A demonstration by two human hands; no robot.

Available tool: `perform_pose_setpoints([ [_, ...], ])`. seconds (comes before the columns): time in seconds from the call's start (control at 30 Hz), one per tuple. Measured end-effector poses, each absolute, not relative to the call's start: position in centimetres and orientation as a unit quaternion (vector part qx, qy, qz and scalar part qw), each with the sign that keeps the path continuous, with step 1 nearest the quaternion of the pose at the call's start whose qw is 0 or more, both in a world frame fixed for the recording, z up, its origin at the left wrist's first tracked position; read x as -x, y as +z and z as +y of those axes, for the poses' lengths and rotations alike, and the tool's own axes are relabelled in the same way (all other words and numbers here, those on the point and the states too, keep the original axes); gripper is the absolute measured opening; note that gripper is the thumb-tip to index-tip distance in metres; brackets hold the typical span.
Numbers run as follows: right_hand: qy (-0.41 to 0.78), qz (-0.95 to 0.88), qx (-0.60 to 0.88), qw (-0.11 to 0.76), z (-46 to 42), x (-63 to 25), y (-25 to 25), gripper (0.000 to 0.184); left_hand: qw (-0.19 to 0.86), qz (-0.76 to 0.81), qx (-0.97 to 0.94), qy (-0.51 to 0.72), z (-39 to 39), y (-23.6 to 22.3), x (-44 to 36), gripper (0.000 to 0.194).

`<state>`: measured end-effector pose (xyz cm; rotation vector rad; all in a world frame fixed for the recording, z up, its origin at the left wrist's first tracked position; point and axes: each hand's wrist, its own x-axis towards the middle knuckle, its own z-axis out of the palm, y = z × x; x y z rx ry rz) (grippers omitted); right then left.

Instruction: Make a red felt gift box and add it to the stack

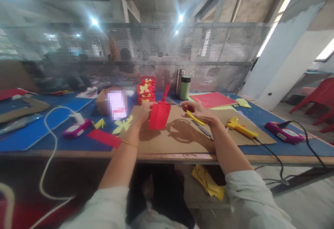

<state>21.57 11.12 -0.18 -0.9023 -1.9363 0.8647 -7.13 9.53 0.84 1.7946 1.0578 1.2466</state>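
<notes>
My left hand (146, 112) grips a red paper box (159, 116) by its left side, above the cardboard sheet. A narrow red strip (166, 92) sticks up from the top of the box. In my right hand (195, 109) is a pair of scissors with yellow handles (195, 117); the blades point left toward the strip, and I cannot tell whether they touch it. Below my right hand a grey knife-like blade (203, 129) lies on the cardboard (177, 145). A yellow glue gun (241, 127) rests to the right.
Red boxes with yellow paper bows (146, 90) are stacked behind the left hand. A green bottle (185, 87) and a steel flask (179, 79) stand at the back. Purple power sockets (284, 132) with cables lie at both sides. A lit phone (117, 104) leans at left. Red paper (215, 99) lies back right.
</notes>
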Motion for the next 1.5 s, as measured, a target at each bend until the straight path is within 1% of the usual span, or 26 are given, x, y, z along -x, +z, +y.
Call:
perform_pose_setpoints([
  [0.07,0.327,-0.777,0.372,0.39,11.0,-21.3,-0.1,0.054,0.321,0.425,-0.713,0.457,9.4,0.9,7.1,0.023],
  [0.2,0.317,-0.791,0.38,0.36,10.7,-21.1,0.0,0.057,0.264,0.462,-0.73,0.428,9.2,1.1,7.1,0.027],
  [0.3,0.326,-0.792,0.378,0.351,10.5,-20.8,0.0,0.06,0.264,0.463,-0.737,0.416,8.8,1.5,6.9,0.027],
  [0.43,0.331,-0.784,0.377,0.365,10.5,-20.5,-0.1,0.061,0.267,0.466,-0.736,0.412,8.6,1.8,6.7,0.025],
  [0.73,0.357,-0.772,0.367,0.378,10.5,-20.4,0.0,0.06,0.21,0.482,-0.738,0.422,10.7,-0.2,8.1,0.016],
  [0.9,0.341,-0.778,0.367,0.379,10.8,-20.4,-0.1,0.059,0.225,0.47,-0.741,0.423,11.2,-0.5,8.1,0.019],
  [1.0,0.329,-0.788,0.368,0.368,11.1,-20.3,-0.3,0.058,0.206,0.48,-0.747,0.411,11.3,-0.6,8.3,0.02],
  [1.07,0.291,-0.797,0.39,0.357,11.4,-20.4,-0.5,0.055,0.179,0.494,-0.752,0.399,11.3,-0.5,8.4,0.02],
  [1.17,0.183,-0.809,0.46,0.317,11.9,-20.5,-1.0,0.045,0.118,0.481,-0.77,0.403,11.0,-0.3,8.0,0.019],
  [1.23,0.103,-0.815,0.506,0.263,12.1,-20.5,-1.3,0.036,0.039,0.444,-0.788,0.425,10.7,0.0,7.3,0.019],
  [1.3,0.041,-0.814,0.542,0.204,12.1,-20.5,-1.4,0.031,-0.055,0.396,-0.795,0.457,10.3,0.2,6.6,0.021],
  [1.4,0.007,-0.807,0.573,0.144,11.8,-20.3,-1.2,0.032,-0.155,0.348,-0.784,0.49,10.0,0.5,6.2,0.026],
  [1.5,0.003,-0.784,0.608,0.125,11.3,-19.9,-0.8,0.034,-0.183,0.349,-0.755,0.524,10.3,0.4,6.7,0.026],
])
